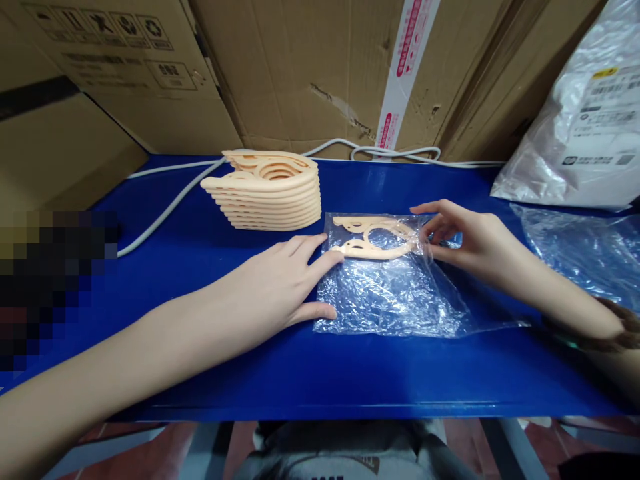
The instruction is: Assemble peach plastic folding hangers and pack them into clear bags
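Note:
A clear plastic bag (pixel 385 300) lies flat on the blue table, with a peach plastic folding piece (pixel 370 252) inside its upper part. My left hand (pixel 295 277) rests at the bag's left edge, fingers spread, a fingertip on the piece's lower left end. At the bag's right edge, my right hand (pixel 457 233) has its thumb and fingers close around the plastic beside the piece's rounded end. A neat stack of several matching peach pieces (pixel 273 193) stands behind my left hand, outside the bag.
Cardboard boxes (pixel 300 73) line the back of the blue table (pixel 310 380). A grey-white cable (pixel 170 217) runs behind the stack. At the right are a labelled white plastic package (pixel 575 147) and more clear plastic (pixel 590 253). The far left is pixelated.

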A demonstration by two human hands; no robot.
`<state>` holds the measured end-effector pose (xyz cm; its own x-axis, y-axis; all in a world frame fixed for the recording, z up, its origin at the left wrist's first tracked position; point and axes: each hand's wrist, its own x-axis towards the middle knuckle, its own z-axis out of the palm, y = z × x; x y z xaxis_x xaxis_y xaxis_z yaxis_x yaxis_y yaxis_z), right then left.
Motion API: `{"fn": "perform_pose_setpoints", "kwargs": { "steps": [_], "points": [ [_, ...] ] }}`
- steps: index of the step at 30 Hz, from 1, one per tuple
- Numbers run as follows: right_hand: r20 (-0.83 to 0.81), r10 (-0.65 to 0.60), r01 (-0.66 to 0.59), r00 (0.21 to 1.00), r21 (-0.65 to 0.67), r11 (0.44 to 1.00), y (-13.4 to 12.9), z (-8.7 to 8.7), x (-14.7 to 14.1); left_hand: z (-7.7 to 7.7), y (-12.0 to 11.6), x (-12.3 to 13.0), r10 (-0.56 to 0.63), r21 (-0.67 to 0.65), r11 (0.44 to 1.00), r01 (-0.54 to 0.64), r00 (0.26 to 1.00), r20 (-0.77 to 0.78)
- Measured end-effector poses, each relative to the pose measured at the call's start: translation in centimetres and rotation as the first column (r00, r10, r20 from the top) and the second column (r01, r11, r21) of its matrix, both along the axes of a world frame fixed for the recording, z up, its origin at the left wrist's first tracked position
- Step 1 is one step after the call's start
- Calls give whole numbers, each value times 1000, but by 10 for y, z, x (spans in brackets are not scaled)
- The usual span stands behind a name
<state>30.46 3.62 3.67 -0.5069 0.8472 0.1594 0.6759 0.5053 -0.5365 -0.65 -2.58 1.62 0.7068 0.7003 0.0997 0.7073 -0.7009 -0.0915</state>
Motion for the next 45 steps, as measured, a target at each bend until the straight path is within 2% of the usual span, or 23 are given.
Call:
{"fn": "perform_pose_setpoints", "kwargs": {
  "steps": [11, 15, 17, 20, 22, 24, 26, 28, 30, 34, 38, 45],
  "points": [
    [-26, 29, -31, 999, -76, 997, 4, -1, 5, 3, 0, 2, 11, 1, 1000, -11, 1000, -4],
    [-16, 73, -74, 997, -191, 979, 6, 8, 12, 6, -1, 1, 6, 2, 1000, -6, 1000, 13],
    [30, 124, -115, 992, -215, 970, 7, 12, 21, 11, 0, 1, 0, -35, 999, 1, 1000, 17],
    [179, 235, -198, 955, -202, 959, 7, 16, 37, 24, 4, 0, -74, -82, 993, 80, 994, 82],
    [260, 278, -234, 925, -187, 954, 6, 14, 46, 35, 10, -1, -113, -30, 992, 120, 979, 172],
    [296, 292, -254, 909, -160, 954, 6, 11, 52, 44, 18, -4, -85, 97, 993, 64, 969, 233],
    [302, 297, -266, 906, -139, 954, 6, 8, 54, 50, 26, -10, -1, 221, 974, -54, 971, 239],
    [297, 285, -257, 911, -129, 958, 7, 6, 55, 51, 36, -20, 101, 287, 944, -163, 970, 219],
    [287, 276, -250, 917, -124, 960, 8, 6, 54, 50, 46, -30, 200, 293, 922, -254, 959, 200],
    [280, 279, -254, 919, -121, 960, 7, 7, 54, 42, 66, -50, 402, 207, 883, -421, 907, 125],
    [285, 295, -272, 912, -117, 955, 8, 7, 53, 37, 77, -59, 441, 194, 874, -446, 895, 71],
    [298, 337, -308, 893, -140, 941, 14, 4, 51, 37, 74, -58, 426, 271, 861, -431, 901, 77]
  ]
}}
